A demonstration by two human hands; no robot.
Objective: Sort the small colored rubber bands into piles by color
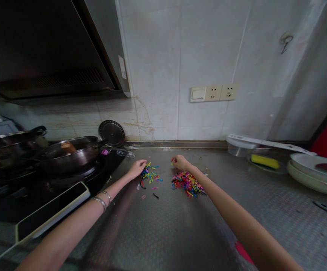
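Small, brightly coloured loops that look like elastic hair bands lie on the metal counter in two groups. A looser scatter of bands (152, 176) is on the left; a denser heap of bands (188, 184) is on the right. At the upper left edge of the scatter is my left hand (137, 168), its fingers curled together; whatever they hold is hidden. My right hand (181, 162) hovers just beyond the heap with fingers pinched. A tiny yellowish bit shows at its fingertips, too small to name. Two bracelets (102, 200) circle my left wrist.
Left of me, a frying pan (73, 154) and a pot (8, 148) sit on the stove beside a white-edged device (53, 210). A clear plastic bottle (125, 153) lies behind. Rightward are a plastic tub (238, 147), a yellow sponge (265, 161) and stacked bowls (315, 177).
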